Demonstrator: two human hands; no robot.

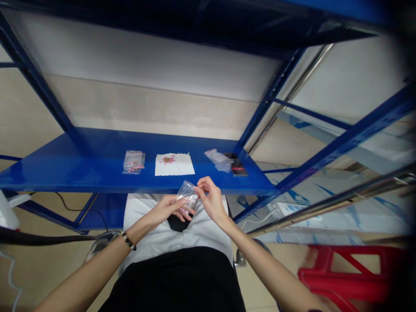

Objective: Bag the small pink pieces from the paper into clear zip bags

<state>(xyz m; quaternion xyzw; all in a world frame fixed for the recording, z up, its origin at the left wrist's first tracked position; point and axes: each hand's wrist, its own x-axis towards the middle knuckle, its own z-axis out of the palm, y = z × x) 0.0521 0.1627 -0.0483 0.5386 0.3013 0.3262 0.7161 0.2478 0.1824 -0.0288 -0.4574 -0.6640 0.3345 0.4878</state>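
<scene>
A small clear plastic bag [187,193] with something pinkish low in it is held over my lap, just in front of the shelf edge. My left hand [175,207] grips its lower part between thumb and fingers. At its upper right edge, my right hand [209,197] pinches the bag with thumb and forefinger. On the shelf beyond lies a white paper sheet [175,169], with a small heap of pink and greenish pieces [168,160] on it. To the left rests another clear bag [133,161] with reddish pieces inside.
The blue shelf board [97,151] stretches before me, with blue uprights at both sides. Several clear bags [218,160] lie at its right beside a dark packet [236,164]. A red plastic stool [344,273] stands at lower right.
</scene>
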